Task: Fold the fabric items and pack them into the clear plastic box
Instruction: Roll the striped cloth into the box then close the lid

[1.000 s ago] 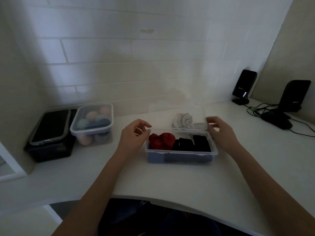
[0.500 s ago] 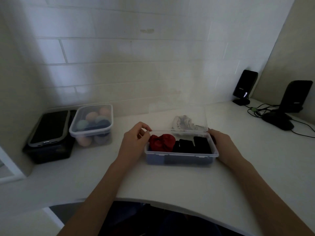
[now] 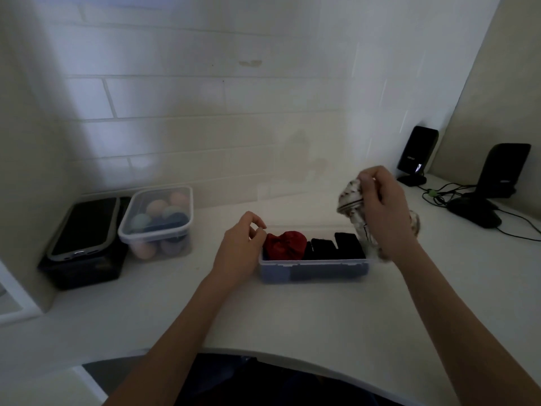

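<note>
home desk nook, speakers, white-brick wall

No legible text. Small pale markings on two black upright speakers beyond the right hand are unreadable.

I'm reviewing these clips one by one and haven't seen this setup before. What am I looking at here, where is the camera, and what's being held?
There is no machine: a person works bare-handed, filmed by a head-worn camera looking down at a white counter. The right hand grips a patterned white fabric above the clear plastic box, which holds a red fabric and folded black fabrics. The left hand rests by the box's left end, holding nothing. Farther left stand a lidded tub of coloured balls and a dark case; two black speakers sit right.
</note>
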Available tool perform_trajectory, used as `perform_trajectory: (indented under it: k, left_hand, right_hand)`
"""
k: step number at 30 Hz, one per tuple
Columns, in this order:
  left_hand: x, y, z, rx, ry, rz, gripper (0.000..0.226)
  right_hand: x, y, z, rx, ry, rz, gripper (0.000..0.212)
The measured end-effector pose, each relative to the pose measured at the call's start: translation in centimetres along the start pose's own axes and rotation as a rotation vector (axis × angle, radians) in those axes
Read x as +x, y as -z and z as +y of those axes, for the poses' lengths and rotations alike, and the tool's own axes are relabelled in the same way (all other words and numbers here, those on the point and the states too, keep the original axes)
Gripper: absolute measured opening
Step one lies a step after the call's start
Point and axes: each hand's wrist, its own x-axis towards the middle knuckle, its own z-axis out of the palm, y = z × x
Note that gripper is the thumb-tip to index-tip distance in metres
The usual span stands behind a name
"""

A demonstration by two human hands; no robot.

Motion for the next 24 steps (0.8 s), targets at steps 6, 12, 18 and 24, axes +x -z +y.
perform_trajectory:
  k: [6, 12, 18, 24]
  left_hand:
    - [0.9, 0.9, 5.6, -0.121, -0.252, -0.188, 0.035]
    - [2.6, -0.6, 7.1, -0.607, -0.039, -0.336, 0.009]
    - [5.2, 0.2, 4.3, -1.711, 0.185, -0.607, 0.023]
    - [6.5, 0.2, 4.9, -1.686, 0.105, -0.382, 0.088]
  right_hand:
    - [1.7, -1.6, -2.5, 0.407, -0.182, -0.097, 0.027]
    - [2.7, -2.6, -1.7, 0.719, -0.413, -0.084, 0.024]
    - [2.1, -2.3, 0.2, 0.781, -0.514, -0.197, 0.026]
    - [1.1, -3.3, 0.9, 0.761, -0.544, -0.361, 0.026]
